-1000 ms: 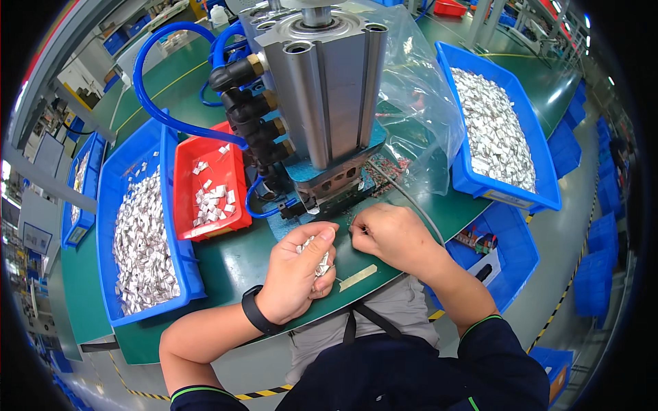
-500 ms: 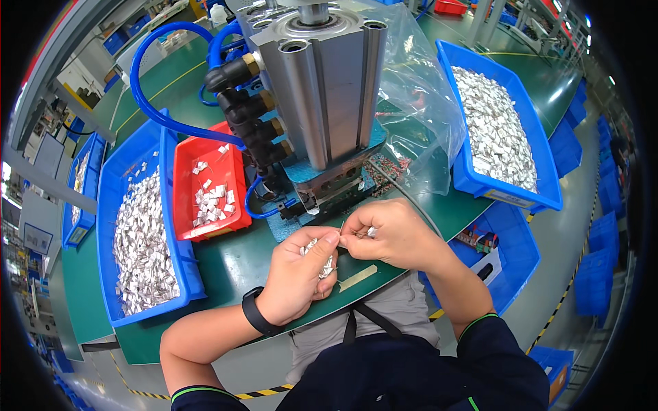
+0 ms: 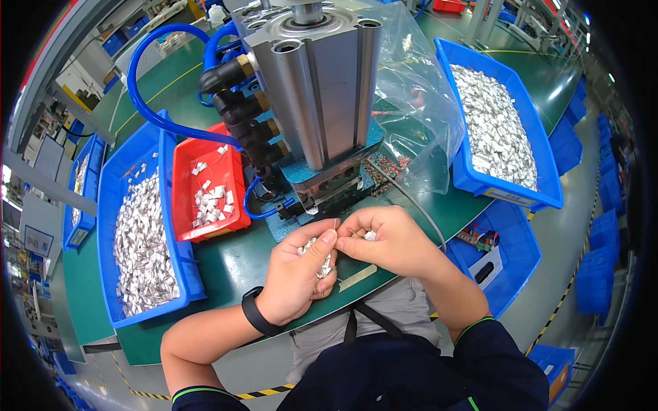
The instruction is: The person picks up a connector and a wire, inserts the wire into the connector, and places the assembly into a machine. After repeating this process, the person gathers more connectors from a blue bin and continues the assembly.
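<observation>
My left hand (image 3: 293, 274), with a black band on its wrist, is closed around several small white block-shaped parts with thin wire leads (image 3: 324, 267). Its thumb and forefinger pinch a thin lead that sticks up at the fingertips. Close beside it, my right hand (image 3: 394, 241) is closed with a similar white part (image 3: 370, 235) showing between its fingers, a lead pointing toward the left hand. Both hands hover over the table's near edge, just in front of a metal pneumatic press (image 3: 312, 96) on a blue base.
Left of the press stand a red bin (image 3: 205, 233) and a long blue bin (image 3: 185, 257), both holding white parts. Another full blue bin (image 3: 504, 188) sits at right, near a clear plastic bag (image 3: 425, 103). A lower blue bin (image 3: 517, 274) and a tan strip (image 3: 358, 277) lie nearby.
My right hand has shifted slightly down and its fingertips have drawn a little back from the lead at my left thumb. My left hand has hardly moved.
</observation>
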